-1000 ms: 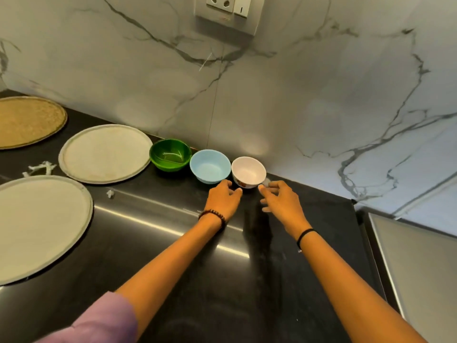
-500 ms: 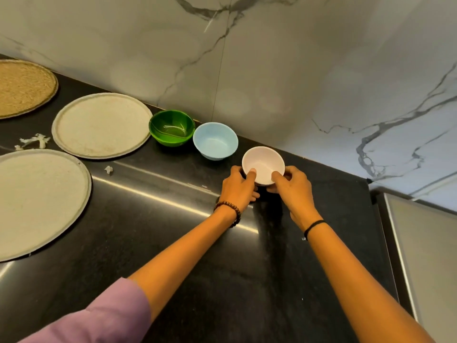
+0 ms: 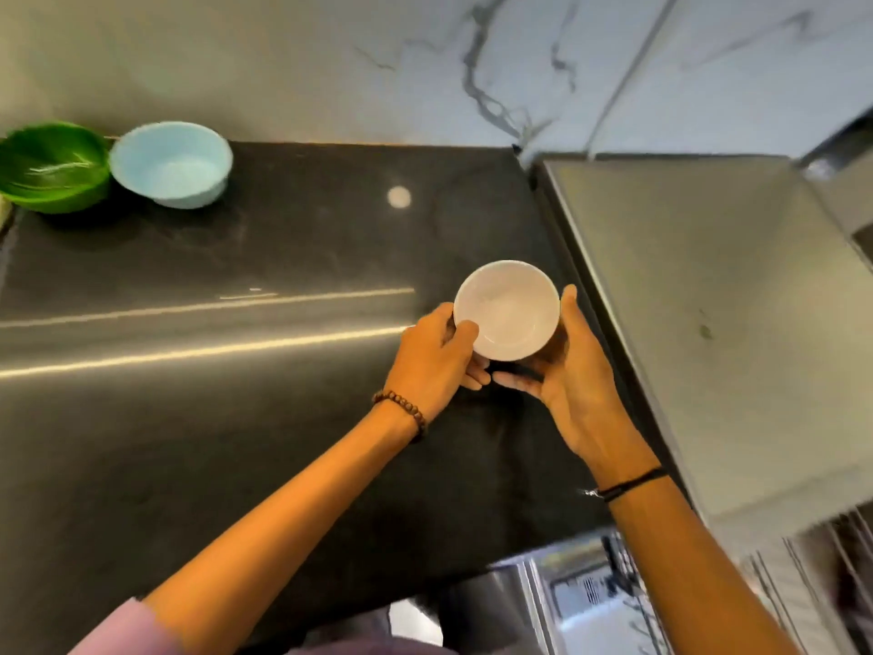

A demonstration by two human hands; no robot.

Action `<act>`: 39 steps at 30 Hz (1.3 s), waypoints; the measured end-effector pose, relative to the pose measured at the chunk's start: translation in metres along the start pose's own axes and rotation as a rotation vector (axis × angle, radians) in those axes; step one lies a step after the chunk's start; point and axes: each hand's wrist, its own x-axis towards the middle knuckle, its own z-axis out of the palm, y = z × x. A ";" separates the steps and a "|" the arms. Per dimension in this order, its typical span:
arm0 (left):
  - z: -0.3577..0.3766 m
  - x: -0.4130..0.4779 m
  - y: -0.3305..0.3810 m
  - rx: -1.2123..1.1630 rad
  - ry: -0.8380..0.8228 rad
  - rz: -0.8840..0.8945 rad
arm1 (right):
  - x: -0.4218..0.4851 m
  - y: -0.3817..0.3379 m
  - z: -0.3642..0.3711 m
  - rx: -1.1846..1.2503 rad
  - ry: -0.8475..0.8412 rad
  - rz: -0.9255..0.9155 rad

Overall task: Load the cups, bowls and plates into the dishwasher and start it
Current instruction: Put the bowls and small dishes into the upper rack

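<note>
A small white bowl [image 3: 508, 309] is held above the black counter [image 3: 236, 418], close to its right edge. My left hand [image 3: 437, 359] grips its left rim, thumb over the edge. From below and on the right, my right hand [image 3: 574, 366] cups the bowl, with fingers curled under it. A light blue bowl [image 3: 172, 164] and a green bowl [image 3: 52, 166] stand side by side at the back left of the counter, against the wall. The dishwasher's rack wires [image 3: 803, 583] show at the lower right.
A steel-grey appliance top [image 3: 699, 300] adjoins the counter on the right. The marble wall [image 3: 425, 63] runs along the back. Below the counter's front edge, a shiny steel front [image 3: 567, 598] is in view.
Both hands closed on the white bowl, lifted it from beside the blue bowl and brought it toward me and to the right. The view swung right, so the plates are out of frame.
</note>
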 end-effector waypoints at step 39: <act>0.476 -0.075 -0.243 1.120 -0.537 0.137 | 0.025 0.187 -0.608 0.111 0.300 0.068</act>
